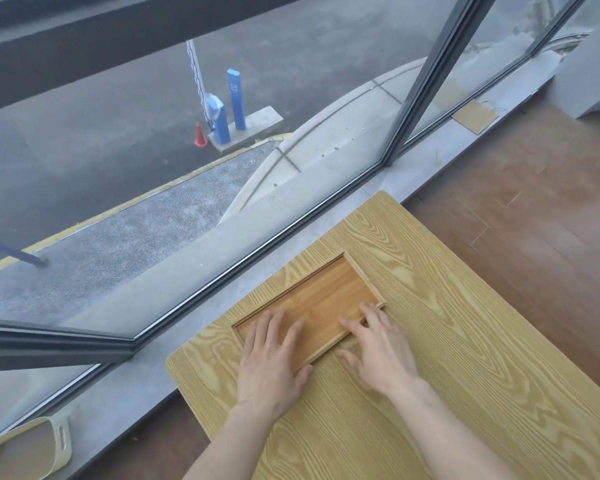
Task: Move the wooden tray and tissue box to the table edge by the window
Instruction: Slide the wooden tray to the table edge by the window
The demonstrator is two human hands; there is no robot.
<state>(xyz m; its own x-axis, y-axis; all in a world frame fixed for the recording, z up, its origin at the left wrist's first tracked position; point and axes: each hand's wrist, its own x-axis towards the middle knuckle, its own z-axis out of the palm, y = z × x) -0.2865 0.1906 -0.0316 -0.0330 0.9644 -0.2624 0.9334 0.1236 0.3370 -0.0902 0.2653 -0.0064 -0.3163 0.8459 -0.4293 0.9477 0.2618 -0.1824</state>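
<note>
The tray lies flat on the desk, near the edge by the window. Both hands rest on it, fingers spread: the left hand on its near-left part, the right hand seemingly over its near-right rim.

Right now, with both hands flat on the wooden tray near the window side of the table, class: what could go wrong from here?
1. The wooden tray already lies close to the window-side edge of the table; a further push might tip it off.
2. The left hand and right hand press with open fingers and grip nothing, so the tray could skew or slip.
3. No tissue box is in view, so that half may be forgotten.
</note>
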